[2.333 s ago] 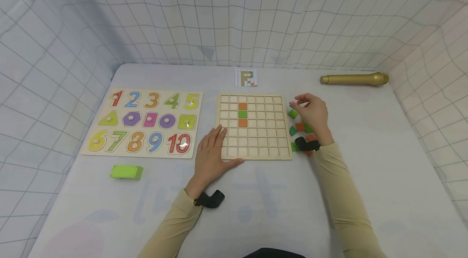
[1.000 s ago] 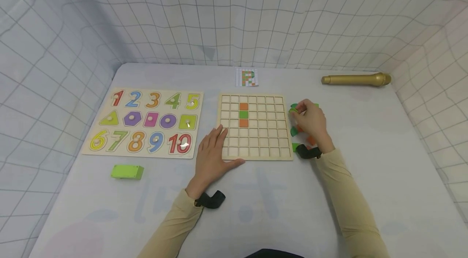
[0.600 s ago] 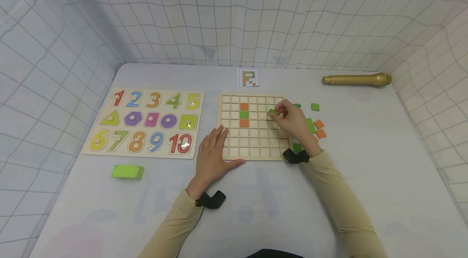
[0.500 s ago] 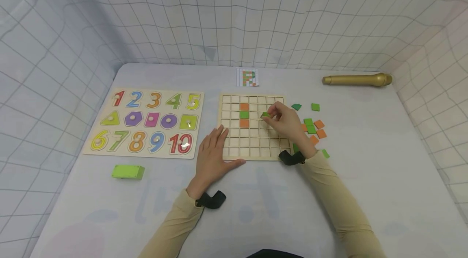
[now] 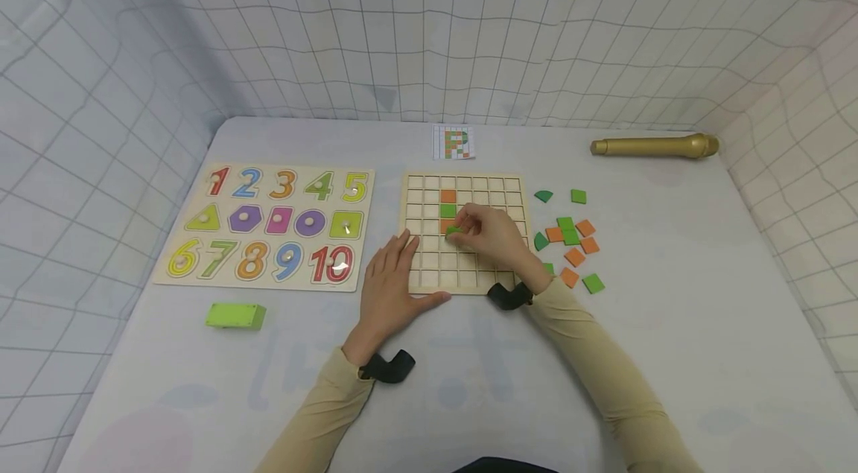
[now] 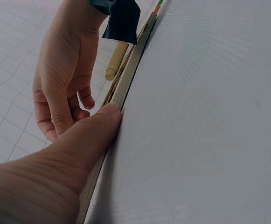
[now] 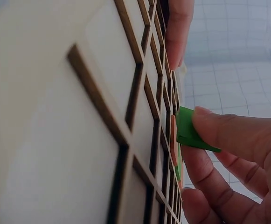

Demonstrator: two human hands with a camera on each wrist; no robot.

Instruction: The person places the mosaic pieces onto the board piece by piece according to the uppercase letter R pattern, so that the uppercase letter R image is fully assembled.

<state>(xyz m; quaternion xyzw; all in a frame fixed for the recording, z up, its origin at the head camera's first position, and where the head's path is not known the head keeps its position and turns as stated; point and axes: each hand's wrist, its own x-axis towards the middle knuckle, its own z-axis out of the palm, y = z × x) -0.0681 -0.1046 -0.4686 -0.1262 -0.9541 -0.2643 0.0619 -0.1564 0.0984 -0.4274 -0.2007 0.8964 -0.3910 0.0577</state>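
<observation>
A wooden grid board (image 5: pixel 496 289) lies mid-table, with an orange tile (image 5: pixel 447 196), a green tile (image 5: pixel 447 211) and a partly covered orange tile (image 5: pixel 446 225) in one column. Between thumb and fingers my right hand (image 5: pixel 492 235) pinches a green square tile (image 7: pixel 186 127), held tilted right over the cell below that column. My left hand (image 5: pixel 389 283) lies spread at the board's lower left corner, its fingertips on the left side. In the left wrist view its thumb (image 6: pixel 95 123) presses the board's front edge.
Loose green and orange tiles (image 5: pixel 586 227) and dark green quarter-round pieces (image 5: pixel 544 196) lie right of the board. A pattern card (image 5: pixel 453 142) is behind it. The number puzzle (image 5: pixel 268 227) and a green block (image 5: pixel 235 316) sit left; a gold microphone (image 5: pixel 653 146) lies back right.
My right hand has picked up a green tile from the loose pieces and carried it left across the board to the column of tiles. My left hand has stayed at the board's corner.
</observation>
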